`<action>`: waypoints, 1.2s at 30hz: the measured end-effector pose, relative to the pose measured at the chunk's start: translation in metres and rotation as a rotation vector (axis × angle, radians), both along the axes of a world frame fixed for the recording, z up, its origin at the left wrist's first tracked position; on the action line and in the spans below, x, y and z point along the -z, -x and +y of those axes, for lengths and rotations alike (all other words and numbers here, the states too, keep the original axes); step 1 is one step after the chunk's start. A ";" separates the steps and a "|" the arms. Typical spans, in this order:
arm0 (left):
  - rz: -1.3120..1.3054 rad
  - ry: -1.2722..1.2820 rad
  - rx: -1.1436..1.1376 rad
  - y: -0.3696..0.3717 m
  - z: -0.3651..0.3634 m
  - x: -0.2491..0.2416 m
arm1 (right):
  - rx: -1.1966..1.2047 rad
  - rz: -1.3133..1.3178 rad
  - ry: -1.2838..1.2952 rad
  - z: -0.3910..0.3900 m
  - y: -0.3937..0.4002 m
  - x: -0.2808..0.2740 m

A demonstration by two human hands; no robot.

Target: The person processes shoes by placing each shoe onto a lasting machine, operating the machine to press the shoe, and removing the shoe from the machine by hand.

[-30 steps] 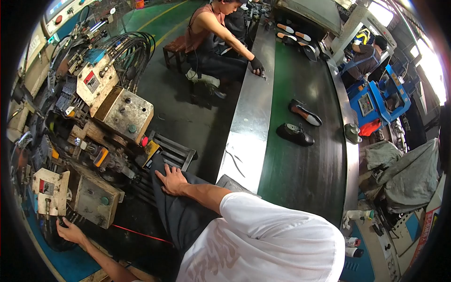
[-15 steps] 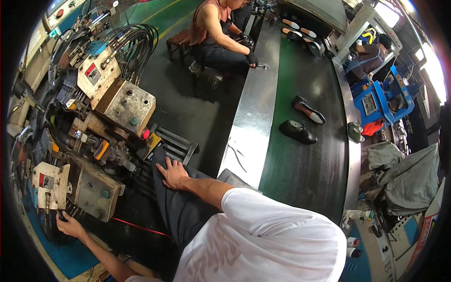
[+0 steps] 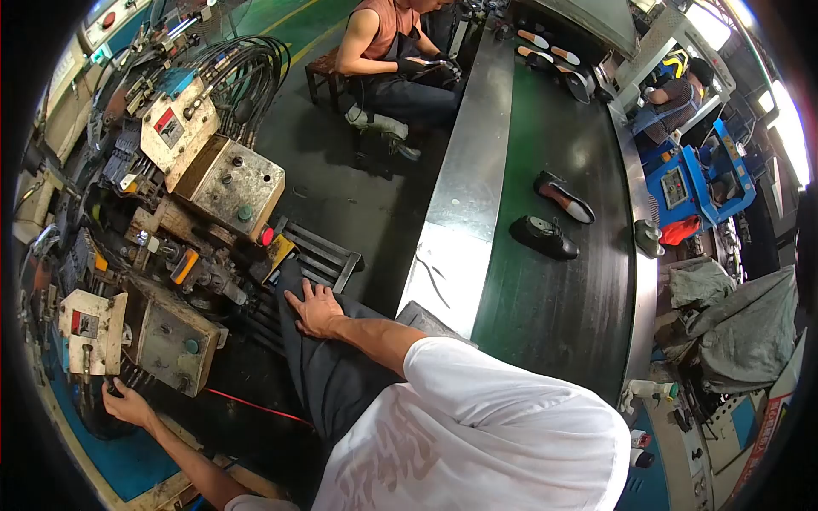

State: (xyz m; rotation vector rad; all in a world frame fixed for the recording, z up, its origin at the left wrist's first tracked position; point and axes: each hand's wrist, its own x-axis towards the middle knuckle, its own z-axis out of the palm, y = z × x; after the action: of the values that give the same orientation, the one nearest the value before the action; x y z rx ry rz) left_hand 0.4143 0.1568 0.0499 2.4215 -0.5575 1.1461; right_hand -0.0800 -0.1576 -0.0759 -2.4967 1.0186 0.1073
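My left hand is at the lower left, its fingers closed round a small dark knob below a worn machine panel. Part of the knob is hidden by the fingers. My right hand lies with fingers spread on my knee, over dark trousers, and holds nothing. Beside the left hand is a dirty metal control box with a green button.
A dark conveyor belt with a metal edge runs along my right, carrying black shoes. A co-worker sits ahead beside it; another person is at the far right. A slatted metal rack stands past my knee.
The seated co-worker has drawn a hand back from the belt's metal edge, and the small tool there is gone. The view has shifted slightly. My hands stay where they were.
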 end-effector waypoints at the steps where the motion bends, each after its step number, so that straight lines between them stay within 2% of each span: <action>1: 0.000 0.000 0.000 0.000 0.000 0.000 | 0.003 -0.007 0.011 0.000 0.000 0.001; 36: 0.024 0.007 -0.019 0.001 -0.001 0.000 | 0.007 -0.010 -0.023 0.000 0.002 -0.008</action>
State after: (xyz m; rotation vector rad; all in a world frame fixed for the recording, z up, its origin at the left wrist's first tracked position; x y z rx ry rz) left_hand 0.4129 0.1557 0.0503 2.4358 -0.5234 1.1227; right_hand -0.0816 -0.1581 -0.0680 -2.4710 1.0163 0.1040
